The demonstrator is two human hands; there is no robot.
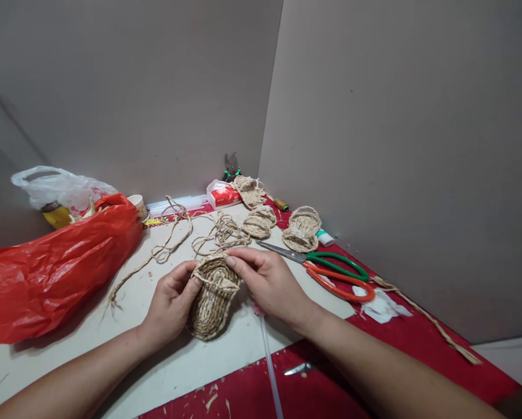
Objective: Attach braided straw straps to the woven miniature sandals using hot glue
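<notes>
Between both hands is a small woven straw slipper (209, 311), its oval sole coiled from braided cord and a strap crossing its upper part. My left hand (173, 299) pinches the slipper's left edge, the thumb resting by the strap's end. On the other side, my right hand (267, 285) grips the upper right rim with thumb and fingers closed. The slipper is tilted up above the white board, its sole's inner face toward me. Just beyond my right hand lie large scissors (326, 270) with green and orange handles, blades spread slightly.
A red plastic bag (64, 262) bulges at the left. Loose braided cord (226, 230) lies behind the hands. Several finished woven pieces (302, 227) sit along the back near a red tissue pack (223, 195) and pliers (231, 166). Grey walls (374, 145) close off the back and right.
</notes>
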